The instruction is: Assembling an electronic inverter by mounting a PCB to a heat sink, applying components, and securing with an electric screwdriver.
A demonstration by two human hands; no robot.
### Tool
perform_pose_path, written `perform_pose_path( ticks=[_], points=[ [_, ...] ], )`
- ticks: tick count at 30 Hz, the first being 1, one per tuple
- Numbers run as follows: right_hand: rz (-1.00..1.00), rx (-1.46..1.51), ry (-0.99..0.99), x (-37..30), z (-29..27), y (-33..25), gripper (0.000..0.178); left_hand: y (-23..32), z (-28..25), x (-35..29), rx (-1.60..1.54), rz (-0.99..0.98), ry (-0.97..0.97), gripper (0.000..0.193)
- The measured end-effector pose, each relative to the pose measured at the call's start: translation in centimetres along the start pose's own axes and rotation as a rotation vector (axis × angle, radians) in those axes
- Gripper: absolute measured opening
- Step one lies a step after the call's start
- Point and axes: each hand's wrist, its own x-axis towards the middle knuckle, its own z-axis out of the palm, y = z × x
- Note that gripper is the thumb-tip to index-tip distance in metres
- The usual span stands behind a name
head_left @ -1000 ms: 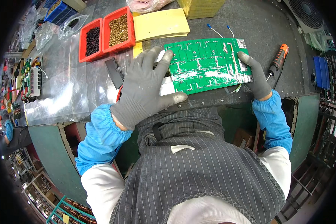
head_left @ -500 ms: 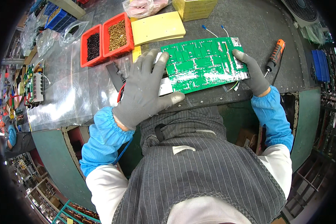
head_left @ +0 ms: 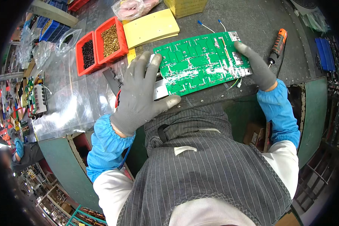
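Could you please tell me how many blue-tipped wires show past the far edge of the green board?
2: the left wire and the right wire stick out side by side beyond the far edge of the green board. More may be hidden beneath it.

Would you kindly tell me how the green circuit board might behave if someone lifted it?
The green circuit board is likely stiff, as its broad surface looks flat. Blue-tipped white wires showing past its far edge would probably trail or snag. Its face looks glossy, so it might be slightly slippery.
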Motion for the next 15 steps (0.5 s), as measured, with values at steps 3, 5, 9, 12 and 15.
perform_pose_path(
  ticks=[3,5,9,12,15],
  points=[
    [-0.303,-0.098,0.055,1.5,-3.9,1.5,0.065,-0.1,-0.2,0.5,0.000,0.021,0.002,0.104],
    [-0.442,-0.223,0.348,0.3,-6.5,-0.3,0.061,0.1,-0.4,-0.1,0.010,-0.006,0.004,0.104],
    [-0.439,-0.646,0.677,-2.9,-14.2,0.6,0.052,0.7,-1.3,-0.1,0.105,-0.057,-0.040,0.108],
    [-0.313,-1.196,0.954,-3.8,-16.7,2.8,0.066,0.9,-1.2,-0.1,0.047,-0.037,-0.002,0.104],
    [-0.277,-1.146,1.003,-2.0,-19.4,5.2,0.079,0.4,-1.7,-0.1,-0.018,-0.031,-0.001,0.105]
  ],
)
